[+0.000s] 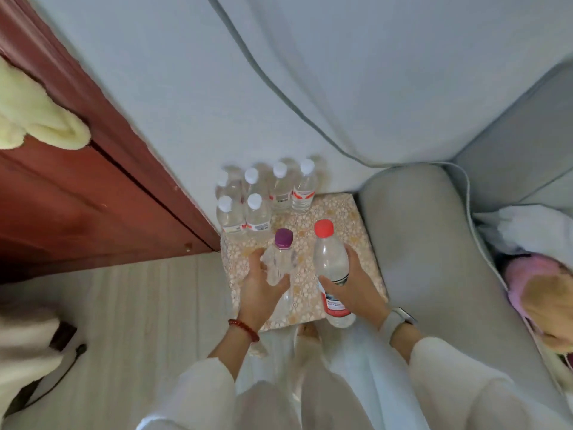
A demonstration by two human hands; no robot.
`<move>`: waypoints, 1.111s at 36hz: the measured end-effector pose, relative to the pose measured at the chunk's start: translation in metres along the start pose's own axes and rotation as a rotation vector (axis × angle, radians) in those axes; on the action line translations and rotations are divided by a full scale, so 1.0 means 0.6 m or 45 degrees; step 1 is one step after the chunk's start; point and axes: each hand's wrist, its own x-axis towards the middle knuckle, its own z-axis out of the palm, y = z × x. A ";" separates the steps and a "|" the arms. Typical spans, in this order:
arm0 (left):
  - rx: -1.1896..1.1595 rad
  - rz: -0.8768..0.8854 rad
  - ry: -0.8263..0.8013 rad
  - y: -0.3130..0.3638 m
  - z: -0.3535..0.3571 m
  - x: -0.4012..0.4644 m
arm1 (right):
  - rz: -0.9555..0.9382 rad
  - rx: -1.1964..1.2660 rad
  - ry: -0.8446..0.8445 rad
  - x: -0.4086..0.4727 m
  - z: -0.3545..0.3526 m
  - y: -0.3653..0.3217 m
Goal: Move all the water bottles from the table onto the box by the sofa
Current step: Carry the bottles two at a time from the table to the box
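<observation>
A box point(335, 218) with a flowery patterned top stands between a red-brown door and the sofa arm. Several white-capped water bottles point(260, 197) stand upright in a cluster on its far left part. My left hand point(260, 290) grips a clear bottle with a purple cap point(280, 259), held over the box's near half. In my right hand point(353, 287) is a larger bottle with a red cap and red label point(330, 262), held over the box's near right part. Whether either held bottle touches the box top I cannot tell.
The grey sofa arm point(434, 259) runs along the box's right side, with a pale cover draped behind. A red-brown wooden door point(93, 181) is on the left. Pale striped floor point(139, 321) lies left of the box. A pink and tan item point(539, 293) rests on the sofa.
</observation>
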 end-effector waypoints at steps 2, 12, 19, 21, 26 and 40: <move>0.043 -0.002 0.011 -0.006 0.033 0.034 | -0.001 0.046 -0.004 0.050 -0.010 0.012; 0.014 0.066 -0.020 -0.041 0.136 0.163 | -0.032 0.093 -0.004 0.214 -0.013 0.086; 0.130 0.171 0.002 -0.052 0.151 0.184 | -0.101 0.058 -0.011 0.232 -0.016 0.111; 0.198 0.173 -0.016 -0.045 0.148 0.183 | -0.125 0.027 -0.052 0.227 -0.022 0.110; 0.360 0.270 -0.107 -0.015 0.133 0.173 | -0.195 -0.149 -0.064 0.210 -0.044 0.083; 0.979 0.735 -0.001 0.056 0.080 0.182 | -0.353 -0.556 0.104 0.196 -0.068 0.015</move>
